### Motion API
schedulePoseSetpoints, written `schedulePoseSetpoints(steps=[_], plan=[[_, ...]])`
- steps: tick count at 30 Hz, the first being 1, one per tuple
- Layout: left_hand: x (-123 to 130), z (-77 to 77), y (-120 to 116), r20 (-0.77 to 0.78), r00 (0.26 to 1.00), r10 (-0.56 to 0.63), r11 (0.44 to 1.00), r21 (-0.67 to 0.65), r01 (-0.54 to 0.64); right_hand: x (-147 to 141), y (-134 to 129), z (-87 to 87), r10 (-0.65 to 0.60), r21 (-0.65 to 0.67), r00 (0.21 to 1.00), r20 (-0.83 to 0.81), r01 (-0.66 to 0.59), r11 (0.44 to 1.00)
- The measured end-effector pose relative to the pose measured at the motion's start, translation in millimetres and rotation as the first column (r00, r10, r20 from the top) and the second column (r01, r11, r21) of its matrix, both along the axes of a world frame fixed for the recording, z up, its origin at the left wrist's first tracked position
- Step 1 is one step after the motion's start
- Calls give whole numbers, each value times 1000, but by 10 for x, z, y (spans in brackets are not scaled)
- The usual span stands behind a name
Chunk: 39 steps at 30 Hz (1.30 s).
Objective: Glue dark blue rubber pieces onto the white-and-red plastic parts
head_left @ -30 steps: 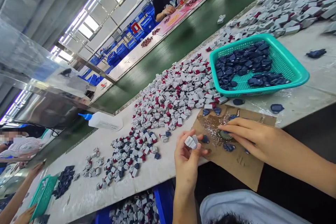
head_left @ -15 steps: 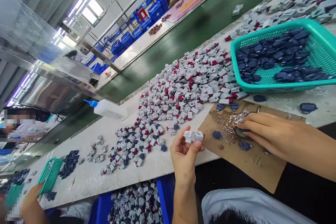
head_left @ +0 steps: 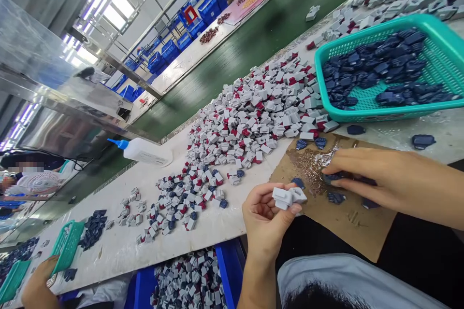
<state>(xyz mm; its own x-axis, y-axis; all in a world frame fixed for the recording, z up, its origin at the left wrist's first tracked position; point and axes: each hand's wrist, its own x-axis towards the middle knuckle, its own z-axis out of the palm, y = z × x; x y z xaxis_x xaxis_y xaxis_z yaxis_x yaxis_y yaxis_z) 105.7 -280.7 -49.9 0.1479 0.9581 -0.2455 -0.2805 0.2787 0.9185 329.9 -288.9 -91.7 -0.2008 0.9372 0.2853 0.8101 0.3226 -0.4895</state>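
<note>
My left hand (head_left: 266, 217) is closed, pinching a light grey plastic piece (head_left: 282, 198) with a hole in one end between thumb and fingers. It is held above the near edge of a brown cardboard sheet (head_left: 348, 231). My right hand (head_left: 362, 166) is closed on a dark blue plastic piece (head_left: 331, 176), mostly hidden by the fingers, at a shiny wet patch (head_left: 313, 166) on the cardboard. Several loose dark blue pieces (head_left: 336, 198) lie around it on the sheet.
A heap of grey and dark red pieces (head_left: 250, 116) covers the middle of the table. At right stands a green basket (head_left: 384, 117) of dark blue pieces. A white bottle (head_left: 147, 152) lies at left, near a co-worker's hand (head_left: 43, 280). A green belt (head_left: 232, 65) runs behind.
My left hand has moved right with the grey piece, closer to my right hand, and the piece has turned. My right hand now grips a dark blue piece at the wet patch.
</note>
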Motion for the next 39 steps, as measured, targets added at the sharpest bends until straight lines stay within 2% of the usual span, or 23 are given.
schedulePoseSetpoints(steps=[2, 5, 8, 11, 17, 20, 23, 26, 29, 32, 34, 36, 38, 39], plan=[[15, -4, -7, -18, 999, -39, 999, 0, 39, -37, -40, 129, 14, -65, 971, -238, -30, 997], [51, 5, -28, -15, 997, -77, 997, 7, 77, -165, -147, 337, -86, -187, 876, -474, -5, 982], [87, 26, -50, 12, 995, -99, 995, 16, 99, -296, -242, 500, -193, -334, 817, -544, 0, 942], [111, 41, -69, 33, 994, -102, 995, 13, 102, -348, -285, 574, -222, -367, 808, -546, 8, 930], [105, 29, -90, -16, 991, -129, 992, -5, 129, -300, -260, 543, -110, -290, 818, -565, -72, 954], [62, -1, -77, -92, 978, -186, 981, 37, 190, -295, -218, 527, 5, -258, 799, -601, -200, 945], [13, -42, -47, -141, 957, -254, 957, 107, 269, -301, -188, 509, 3, -313, 762, -647, -270, 910], [-4, -95, -24, -195, 941, -275, 939, 154, 306, -275, -172, 438, -29, -407, 778, -628, -297, 864], [21, -159, -23, -200, 942, -270, 943, 140, 301, -246, -152, 317, -27, -480, 792, -610, -342, 808], [21, -208, -13, -187, 940, -286, 945, 109, 309, -310, -117, 200, -48, -516, 756, -653, -397, 759], [-61, -225, 17, -226, 932, -285, 946, 90, 311, -414, -63, 159, -31, -475, 722, -691, -422, 772], [-250, -238, 68, -361, 898, -251, 949, 92, 302, -507, 32, 171, 71, -371, 734, -675, -421, 828], [-531, -267, 129, -600, 795, -90, 957, 170, 236, -505, 161, 234, 198, -231, 797, -570, -387, 893], [-686, -290, 158, -715, 698, 37, 948, 245, 201, -447, 233, 273, 210, -155, 840, -501, -326, 933]])
